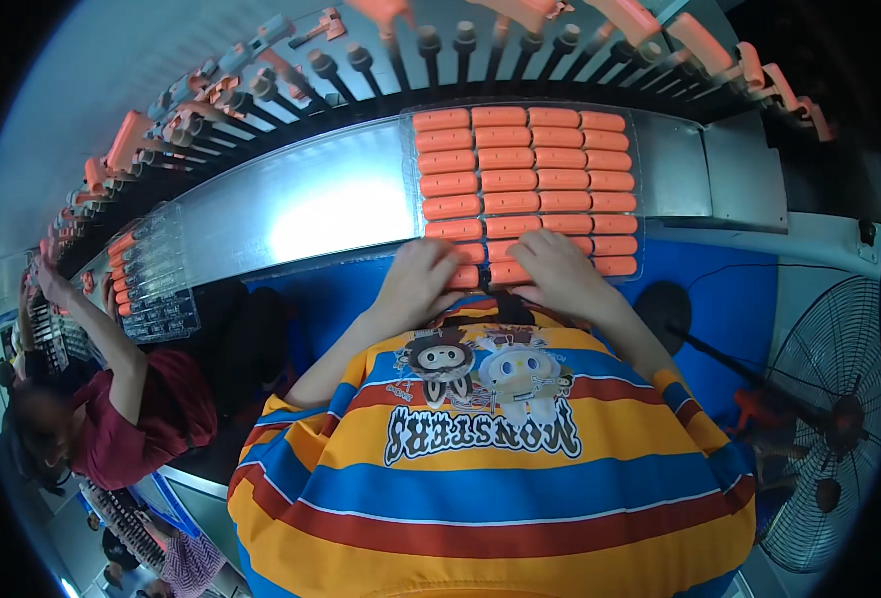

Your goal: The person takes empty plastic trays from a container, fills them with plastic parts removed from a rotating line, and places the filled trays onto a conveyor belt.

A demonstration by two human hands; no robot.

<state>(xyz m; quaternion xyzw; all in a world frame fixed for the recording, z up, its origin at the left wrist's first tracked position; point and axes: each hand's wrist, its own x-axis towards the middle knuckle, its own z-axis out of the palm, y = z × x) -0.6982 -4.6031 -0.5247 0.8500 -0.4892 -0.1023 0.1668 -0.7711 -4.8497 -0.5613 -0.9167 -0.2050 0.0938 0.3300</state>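
Orange rounded pieces (pixel 508 205) are lying in four columns in a clear tray (pixel 638 224), which is sitting on the metal bench (pixel 341 189) with its near part jutting past the near edge. The left hand (pixel 420 276) is covering the tray's near left corner, palm down, its fingers bending rightward over the nearest pieces. The right hand (pixel 560 267) is angling far and left, its knuckles arching and its fingers resting over pieces in the near middle. Whether either grip is closing on a piece, I cannot tell. Both elbows are bending outward beside a striped shirt (pixel 500 498). Farther left, a co-worker in dark red (pixel 151 419) is raising an arm near another tray (pixel 171 319), while a black fan (pixel 844 424) is standing at right
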